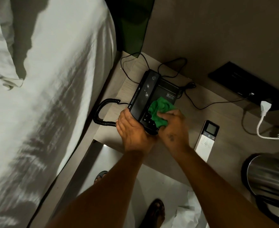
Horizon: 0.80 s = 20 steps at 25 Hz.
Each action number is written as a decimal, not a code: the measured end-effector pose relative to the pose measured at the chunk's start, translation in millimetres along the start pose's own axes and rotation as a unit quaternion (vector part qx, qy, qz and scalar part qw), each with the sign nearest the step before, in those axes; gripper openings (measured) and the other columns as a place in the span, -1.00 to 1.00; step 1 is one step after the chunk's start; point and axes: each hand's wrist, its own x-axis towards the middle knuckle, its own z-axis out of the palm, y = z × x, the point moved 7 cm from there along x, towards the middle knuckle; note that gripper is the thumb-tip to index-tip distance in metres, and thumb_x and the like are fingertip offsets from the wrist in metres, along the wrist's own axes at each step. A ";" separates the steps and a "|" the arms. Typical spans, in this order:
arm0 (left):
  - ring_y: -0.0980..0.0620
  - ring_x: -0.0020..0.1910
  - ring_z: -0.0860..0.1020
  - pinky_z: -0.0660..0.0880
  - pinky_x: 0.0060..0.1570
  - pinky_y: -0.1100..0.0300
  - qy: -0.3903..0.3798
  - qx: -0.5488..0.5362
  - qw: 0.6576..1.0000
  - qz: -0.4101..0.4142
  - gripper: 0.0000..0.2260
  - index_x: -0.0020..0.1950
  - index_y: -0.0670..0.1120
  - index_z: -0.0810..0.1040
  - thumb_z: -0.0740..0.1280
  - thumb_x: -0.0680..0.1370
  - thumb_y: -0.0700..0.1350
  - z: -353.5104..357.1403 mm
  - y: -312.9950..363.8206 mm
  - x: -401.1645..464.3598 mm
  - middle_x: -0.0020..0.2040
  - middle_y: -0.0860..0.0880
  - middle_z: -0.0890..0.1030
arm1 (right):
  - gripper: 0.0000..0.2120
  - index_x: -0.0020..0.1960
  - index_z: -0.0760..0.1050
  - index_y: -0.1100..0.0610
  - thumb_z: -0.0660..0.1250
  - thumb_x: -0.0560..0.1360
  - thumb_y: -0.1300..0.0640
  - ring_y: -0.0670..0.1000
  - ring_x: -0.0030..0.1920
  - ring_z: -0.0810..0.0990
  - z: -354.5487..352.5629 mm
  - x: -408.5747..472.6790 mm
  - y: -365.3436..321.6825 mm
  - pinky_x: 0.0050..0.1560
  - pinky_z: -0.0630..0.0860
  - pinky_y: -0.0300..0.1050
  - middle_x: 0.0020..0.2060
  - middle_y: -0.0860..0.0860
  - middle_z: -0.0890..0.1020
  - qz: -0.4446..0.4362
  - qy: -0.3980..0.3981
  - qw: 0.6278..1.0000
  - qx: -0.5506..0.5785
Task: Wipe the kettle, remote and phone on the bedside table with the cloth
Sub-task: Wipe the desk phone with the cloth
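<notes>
A black desk phone (pixel 153 92) sits on the pale wooden bedside table (pixel 225 122), its handset lying along its left side. My left hand (pixel 132 130) grips the phone's near left corner. My right hand (pixel 173 127) presses a crumpled green cloth (pixel 160 111) onto the phone's keypad. A white remote (pixel 207 140) with a small screen lies to the right of my right hand. The steel kettle (pixel 270 178) stands at the table's near right, partly cut off by the frame's edge.
A white bed (pixel 45 96) runs along the left. The phone's coiled cord (pixel 102 112) and thin black cables (pixel 193 99) trail over the table. A white plug and cord (pixel 263 112) lie at the right below a black wall panel (pixel 243 84). My sandalled feet (pixel 155 213) show on the floor.
</notes>
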 end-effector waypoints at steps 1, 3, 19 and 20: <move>-0.23 0.53 0.15 -0.01 0.55 -0.12 0.000 -0.002 1.000 0.001 0.22 0.55 -0.20 -0.05 0.33 0.11 0.45 -1.0 0.1 -0.3 0.51 -0.27 0.23 | -0.50 0.21 0.53 0.01 0.36 0.33 0.37 0.09 0.06 0.55 -6.9 3.8 3.8 -0.13 0.56 -0.36 0.14 0.11 0.50 0.032 0.016 0.999 0.035; -0.22 0.54 0.14 -0.02 0.56 -0.12 -0.004 -0.006 1.000 0.003 0.23 0.55 -0.19 -0.05 0.34 0.11 0.44 -2.5 1.0 -1.1 0.51 -0.24 0.21 | -0.45 0.30 0.45 0.04 0.33 0.36 0.37 0.09 0.07 0.55 -26.4 15.7 -4.0 -0.15 0.45 -0.56 0.18 0.16 0.46 0.042 0.078 0.993 0.078; -0.24 0.49 0.25 0.08 0.53 -0.16 0.023 0.007 1.000 0.009 0.14 0.53 -0.29 0.10 0.35 0.19 0.41 -3.3 2.3 -0.1 0.46 -0.26 0.30 | -0.23 0.51 0.00 -0.03 0.18 0.41 0.38 0.20 0.48 -0.36 33.0 60.6 -81.4 0.47 -0.14 0.34 0.54 0.16 -0.21 -0.184 -0.079 0.955 -0.221; -0.23 0.48 0.27 0.10 0.53 -0.16 0.024 0.014 1.000 0.006 0.18 0.53 -0.27 0.09 0.38 0.15 0.41 -2.6 1.1 0.4 0.45 -0.25 0.30 | -0.20 0.51 0.05 -0.02 0.22 0.39 0.43 0.24 0.50 -0.30 27.7 82.5 -83.2 0.48 -0.06 0.35 0.54 0.17 -0.18 -0.157 -0.079 0.959 -0.223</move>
